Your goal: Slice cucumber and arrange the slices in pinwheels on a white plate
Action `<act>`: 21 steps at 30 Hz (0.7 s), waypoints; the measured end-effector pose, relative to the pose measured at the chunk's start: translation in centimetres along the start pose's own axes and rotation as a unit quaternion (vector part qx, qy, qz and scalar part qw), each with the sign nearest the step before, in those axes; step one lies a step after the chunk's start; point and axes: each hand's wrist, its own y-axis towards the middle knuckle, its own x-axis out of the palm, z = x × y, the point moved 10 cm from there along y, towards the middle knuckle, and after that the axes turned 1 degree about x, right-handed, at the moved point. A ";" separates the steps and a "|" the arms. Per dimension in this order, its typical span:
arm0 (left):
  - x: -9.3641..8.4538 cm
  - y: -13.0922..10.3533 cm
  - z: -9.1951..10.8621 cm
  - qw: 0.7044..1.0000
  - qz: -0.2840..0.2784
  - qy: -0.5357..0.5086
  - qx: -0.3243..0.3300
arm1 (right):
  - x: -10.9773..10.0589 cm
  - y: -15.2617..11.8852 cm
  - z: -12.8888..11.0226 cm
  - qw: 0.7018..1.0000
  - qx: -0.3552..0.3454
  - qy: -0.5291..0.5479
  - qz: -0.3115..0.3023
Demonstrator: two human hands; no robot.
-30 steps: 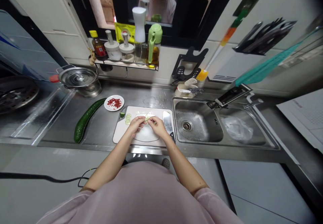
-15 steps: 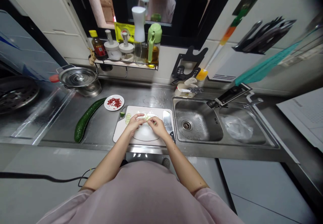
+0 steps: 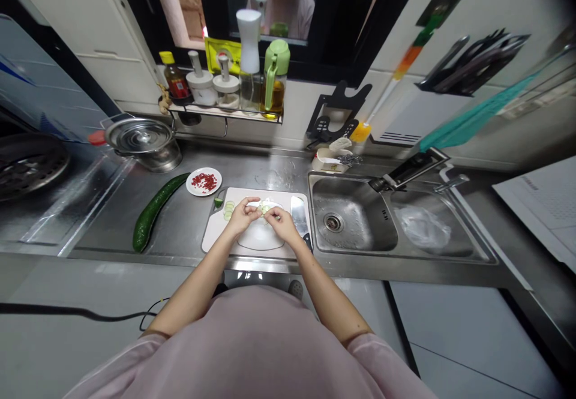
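My left hand (image 3: 242, 217) and my right hand (image 3: 281, 224) meet over a white plate (image 3: 260, 240) that lies on a pale cutting board (image 3: 216, 244). Thin, pale green cucumber slices (image 3: 264, 208) show between the fingertips; both hands pinch at them, and the exact number held is too small to tell. At the board's left lie several loose cucumber slices (image 3: 228, 210) and a cut cucumber end (image 3: 218, 203). A cleaver (image 3: 298, 212) rests along the board's right side, its black handle toward me, close to my right hand.
A long whole cucumber (image 3: 157, 214) lies left of the board. Behind it stands a small white dish (image 3: 192, 189) with chopped red pieces. A steel pot (image 3: 157, 158) is farther back left. The double sink (image 3: 355, 246) adjoins the board on the right, and a condiment shelf (image 3: 211, 110) hangs behind.
My fingers have shifted slightly around the slices, with the left index finger a little higher. The board, cleaver and whole cucumber stay in place.
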 end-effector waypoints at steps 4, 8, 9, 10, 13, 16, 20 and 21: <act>0.1 0.1 0.3 0.999 -0.007 0.023 0.037 | 0.2 0.1 0.7 1.000 0.022 0.019 -0.002; 0.3 0.2 0.8 0.996 -0.009 0.056 0.069 | 0.2 0.3 1.1 0.998 0.042 0.042 -0.001; 0.3 0.2 0.9 0.995 -0.009 0.064 0.076 | 0.2 0.3 1.2 0.998 0.049 0.047 -0.003; 0.4 0.1 1.0 0.994 -0.009 0.071 0.084 | 0.2 0.3 1.3 0.997 0.058 0.052 -0.005; 0.5 0.0 1.3 0.990 -0.004 0.091 0.107 | 0.3 0.3 1.8 0.994 0.083 0.069 -0.011; 0.5 -0.2 1.4 0.986 0.009 0.113 0.123 | 0.4 0.3 2.3 0.990 0.110 0.085 -0.016; 0.4 -0.4 0.9 0.987 0.032 0.102 0.122 | 0.2 0.2 2.9 0.986 0.137 0.096 -0.022; 0.3 -0.4 0.6 0.988 0.039 0.092 0.118 | 0.2 0.2 3.0 0.985 0.142 0.094 -0.027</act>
